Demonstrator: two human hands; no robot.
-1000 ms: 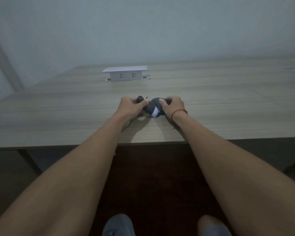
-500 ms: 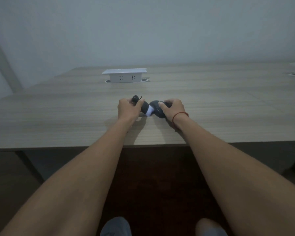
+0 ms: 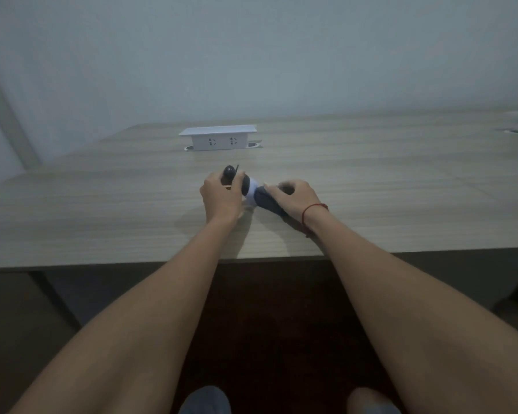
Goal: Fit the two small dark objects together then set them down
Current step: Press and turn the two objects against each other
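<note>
Both hands work over the table (image 3: 371,180), near its front edge and about midway along it. The left hand (image 3: 222,198) is closed around the left dark piece (image 3: 235,179), whose rounded top and a thin stalk poke up above the fingers. The right hand (image 3: 295,197) is wrapped over the right dark piece (image 3: 266,200), which slants down toward the wrist. Between the two pieces a pale band (image 3: 253,188) shows, so the ends meet there or nearly so; whether they are already seated cannot be told from this view.

The step in hand looks like the joining itself. To do it well, hold the left piece steady as the anchor and bring the right one in along the same axis, levelling its tilt first so the pale end enters squarely and does not jam. Press with the fingertips, not the whole palm, so any click or stop can be felt. Keeping both wrists low to the tabletop helps. The white socket box (image 3: 219,138) toward the far edge stands well apart and is no obstacle
</note>
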